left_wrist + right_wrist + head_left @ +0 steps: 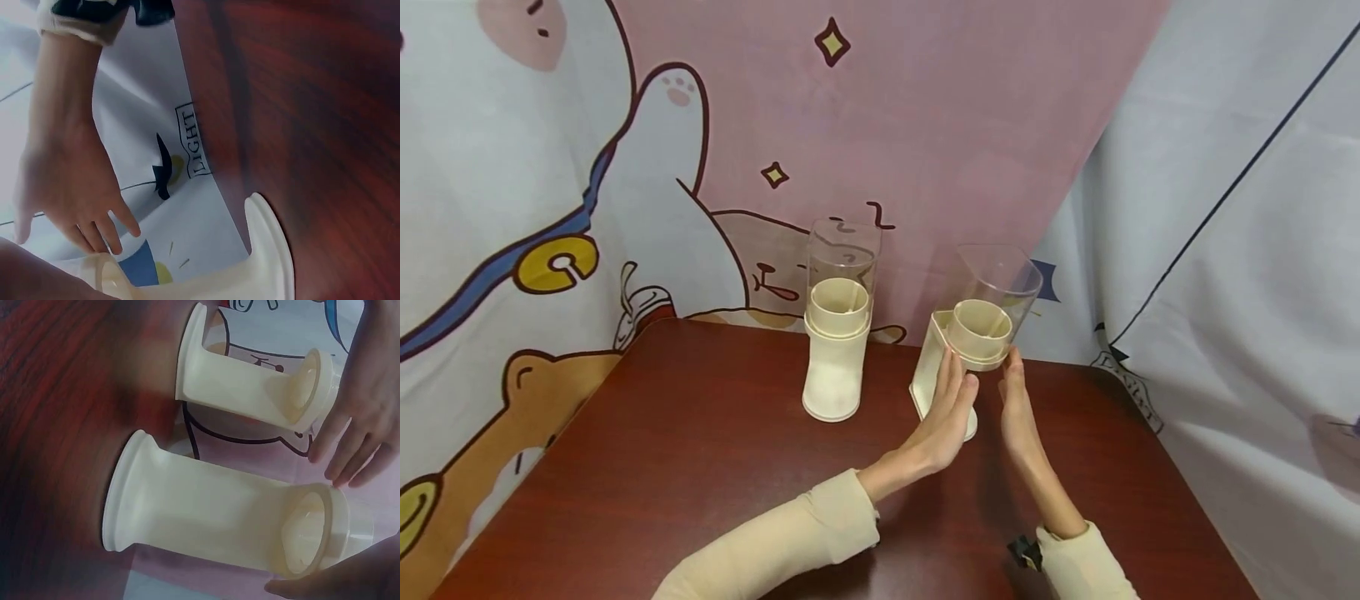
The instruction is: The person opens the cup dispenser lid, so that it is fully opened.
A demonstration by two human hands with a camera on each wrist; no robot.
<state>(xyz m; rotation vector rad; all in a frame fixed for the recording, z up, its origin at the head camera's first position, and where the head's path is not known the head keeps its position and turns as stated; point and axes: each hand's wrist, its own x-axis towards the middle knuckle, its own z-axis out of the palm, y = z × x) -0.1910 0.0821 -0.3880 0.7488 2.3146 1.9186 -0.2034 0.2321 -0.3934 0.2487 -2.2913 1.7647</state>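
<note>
Two cream plastic stands, each with a ring-shaped holder and a clear open-topped container, stand upright on the table. My hands are at the right stand (928, 367), whose clear container (1003, 271) rises above the ring. With fingers extended, my left hand (943, 425) is at the ring's left side; my right hand (1021, 421) is at its right side, fingers also straight. Whether every fingertip touches is hard to tell. The left stand (833, 375), with its own clear container (844, 242), is apart from both hands. In the right wrist view, the handled stand (200, 500) looks hollow beneath its ring.
Everything stands on a dark red-brown wooden table (700, 433). Behind it hangs a pink and white cloth (925, 108) with cartoon animals, and a white cloth (1240, 292) hangs along the right. A small black object (1025, 552) is at my right cuff.
</note>
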